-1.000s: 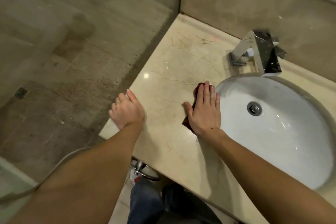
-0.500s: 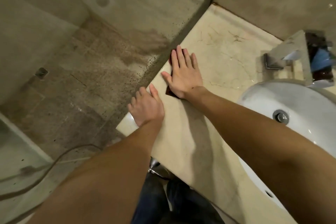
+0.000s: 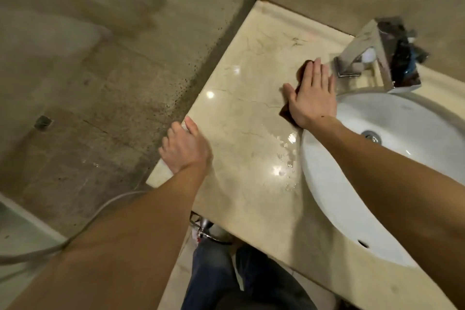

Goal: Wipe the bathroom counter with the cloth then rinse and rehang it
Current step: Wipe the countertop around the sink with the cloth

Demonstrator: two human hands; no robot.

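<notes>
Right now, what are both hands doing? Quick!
Left hand: curled over the counter edge, gripping it.
Right hand: open, flat, pressing the cloth.

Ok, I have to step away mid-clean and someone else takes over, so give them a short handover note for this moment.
Right hand: flat, pressing the cloth onto the counter beside the tap and sink.
Left hand: grips the counter's left edge.
Done: wiping under way; nothing finished.
Left: water drops by the sink's rim, then rinse and rehang the cloth.
</notes>
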